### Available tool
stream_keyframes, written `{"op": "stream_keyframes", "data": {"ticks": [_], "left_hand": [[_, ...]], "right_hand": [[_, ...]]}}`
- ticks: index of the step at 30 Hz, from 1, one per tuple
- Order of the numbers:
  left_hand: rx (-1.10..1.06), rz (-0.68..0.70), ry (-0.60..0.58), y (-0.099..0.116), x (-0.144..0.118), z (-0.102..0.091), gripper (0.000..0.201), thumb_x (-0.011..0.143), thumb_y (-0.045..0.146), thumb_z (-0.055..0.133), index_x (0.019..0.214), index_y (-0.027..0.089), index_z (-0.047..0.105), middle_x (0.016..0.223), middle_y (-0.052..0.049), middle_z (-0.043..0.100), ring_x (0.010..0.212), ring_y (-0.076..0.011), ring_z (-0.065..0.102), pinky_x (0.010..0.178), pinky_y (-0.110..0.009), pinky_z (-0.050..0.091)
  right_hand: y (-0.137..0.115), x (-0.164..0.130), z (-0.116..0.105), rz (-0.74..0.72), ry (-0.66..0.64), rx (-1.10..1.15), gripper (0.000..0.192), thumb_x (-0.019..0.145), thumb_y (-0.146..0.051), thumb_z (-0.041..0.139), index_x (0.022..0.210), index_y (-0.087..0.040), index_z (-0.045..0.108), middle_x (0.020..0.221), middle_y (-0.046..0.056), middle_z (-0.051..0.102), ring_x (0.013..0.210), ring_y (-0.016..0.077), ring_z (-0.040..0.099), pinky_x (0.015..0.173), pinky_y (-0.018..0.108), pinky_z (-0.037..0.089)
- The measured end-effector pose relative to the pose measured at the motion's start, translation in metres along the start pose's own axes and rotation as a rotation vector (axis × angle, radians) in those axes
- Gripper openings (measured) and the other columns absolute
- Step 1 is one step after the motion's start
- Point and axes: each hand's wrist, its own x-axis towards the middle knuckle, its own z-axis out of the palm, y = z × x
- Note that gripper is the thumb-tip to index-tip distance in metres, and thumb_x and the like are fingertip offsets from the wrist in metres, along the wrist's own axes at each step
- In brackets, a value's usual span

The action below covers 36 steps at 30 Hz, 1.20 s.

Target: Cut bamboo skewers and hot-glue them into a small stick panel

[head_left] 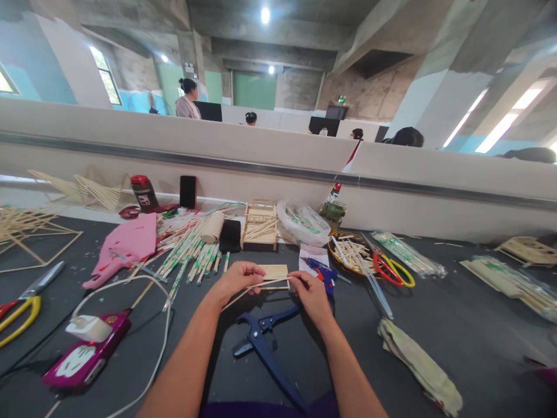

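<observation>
My left hand (238,280) pinches a thin wooden stick (237,299), whose free end slants down toward my left forearm. The fingers of my right hand (312,295) are closed on the same stick near its right end. Just behind the fingers is a small flat panel of wooden sticks (275,271), partly hidden by my left hand; whether the hands touch it, I cannot tell. Below the hands lies a blue pipe cutter (265,348) with its jaws apart. A blue glue gun (322,271) rests beyond my right hand.
Wrapped chopsticks (187,249), a small wooden stick model (260,226) and a basket of cut sticks (353,255) line the back. Scissors (394,270) and a rolled cloth (420,363) lie right. A purple power strip (89,354) with a white cable is left. A partition (243,139) stands behind.
</observation>
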Motion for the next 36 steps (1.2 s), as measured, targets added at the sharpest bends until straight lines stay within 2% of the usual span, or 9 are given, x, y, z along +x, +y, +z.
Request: {"op": "stream_keyframes", "data": {"ticks": [3, 6, 11, 14, 19, 22, 25, 29, 36], "left_hand": [[0.068, 0.078, 0.223, -0.008, 0.009, -0.007, 0.037, 0.067, 0.042, 0.068, 0.09, 0.013, 0.067, 0.068, -0.002, 0.064, 0.054, -0.0111, 0.056, 0.052, -0.022, 0.043], [0.226, 0.241, 0.391, -0.012, 0.014, -0.011, 0.036, 0.074, 0.045, 0.06, 0.09, 0.014, 0.07, 0.077, -0.004, 0.066, 0.068, -0.0143, 0.057, 0.061, -0.024, 0.043], [0.519, 0.363, 0.299, -0.011, 0.015, -0.007, 0.026, 0.073, 0.041, 0.062, 0.074, 0.017, 0.072, 0.074, -0.003, 0.061, 0.068, -0.015, 0.054, 0.063, -0.025, 0.038], [0.529, 0.372, 0.33, -0.013, 0.017, -0.008, 0.024, 0.075, 0.039, 0.06, 0.071, 0.018, 0.071, 0.07, -0.002, 0.06, 0.067, -0.0153, 0.054, 0.064, -0.026, 0.038], [0.487, 0.322, 0.686, -0.022, 0.02, -0.028, 0.029, 0.078, 0.041, 0.055, 0.081, 0.018, 0.072, 0.074, -0.002, 0.063, 0.07, -0.0171, 0.055, 0.064, -0.026, 0.038], [0.481, 0.224, 0.776, -0.022, 0.016, -0.04, 0.029, 0.078, 0.04, 0.053, 0.082, 0.017, 0.07, 0.068, -0.002, 0.063, 0.066, -0.0176, 0.055, 0.06, -0.026, 0.036], [0.626, 0.133, 0.853, -0.018, 0.011, -0.044, 0.025, 0.078, 0.037, 0.053, 0.081, 0.018, 0.069, 0.072, -0.003, 0.065, 0.069, -0.0191, 0.057, 0.06, -0.027, 0.035], [0.672, 0.16, 0.881, -0.015, 0.01, -0.04, 0.024, 0.08, 0.035, 0.051, 0.086, 0.019, 0.068, 0.086, -0.005, 0.068, 0.077, -0.0198, 0.059, 0.065, -0.027, 0.038], [0.575, 0.246, 0.897, -0.017, 0.014, -0.034, 0.02, 0.076, 0.036, 0.056, 0.08, 0.021, 0.067, 0.079, -0.003, 0.068, 0.071, -0.018, 0.058, 0.063, -0.026, 0.038]], "right_hand": [[0.0, 0.001, 0.0, 0.034, 0.013, 0.012, 0.024, 0.083, -0.038, 0.055, 0.089, -0.019, 0.068, 0.069, 0.002, 0.064, 0.057, 0.0151, 0.054, 0.054, 0.026, 0.043], [-0.004, 0.0, -0.001, 0.051, 0.063, 0.008, 0.027, 0.082, -0.042, 0.056, 0.086, -0.018, 0.068, 0.069, 0.003, 0.064, 0.056, 0.0147, 0.053, 0.052, 0.025, 0.042], [-0.011, -0.001, -0.002, 0.103, 0.104, 0.13, 0.033, 0.078, -0.049, 0.06, 0.084, -0.017, 0.068, 0.069, 0.003, 0.064, 0.051, 0.0134, 0.051, 0.046, 0.024, 0.042], [-0.011, -0.001, -0.002, 0.159, 0.143, 0.206, 0.037, 0.075, -0.052, 0.063, 0.088, -0.017, 0.067, 0.071, 0.003, 0.065, 0.051, 0.0131, 0.052, 0.044, 0.024, 0.043], [-0.006, 0.0, -0.002, 0.186, 0.187, 0.231, 0.039, 0.076, -0.05, 0.061, 0.098, -0.018, 0.063, 0.073, 0.002, 0.064, 0.052, 0.0114, 0.052, 0.043, 0.021, 0.043], [-0.005, 0.0, 0.0, 0.184, 0.148, 0.193, 0.037, 0.078, -0.048, 0.058, 0.098, -0.017, 0.063, 0.073, 0.002, 0.064, 0.052, 0.0114, 0.052, 0.044, 0.021, 0.042], [-0.004, -0.001, 0.002, 0.171, 0.108, 0.126, 0.036, 0.08, -0.048, 0.055, 0.095, -0.017, 0.063, 0.073, 0.003, 0.064, 0.053, 0.0123, 0.052, 0.045, 0.022, 0.041], [0.0, -0.001, 0.004, 0.154, 0.072, 0.071, 0.035, 0.081, -0.048, 0.053, 0.094, -0.018, 0.064, 0.072, 0.003, 0.064, 0.054, 0.0138, 0.053, 0.046, 0.024, 0.042], [0.006, -0.001, 0.006, 0.139, 0.068, 0.055, 0.033, 0.08, -0.047, 0.053, 0.093, -0.019, 0.066, 0.07, 0.002, 0.064, 0.054, 0.0144, 0.055, 0.047, 0.025, 0.043]]}}
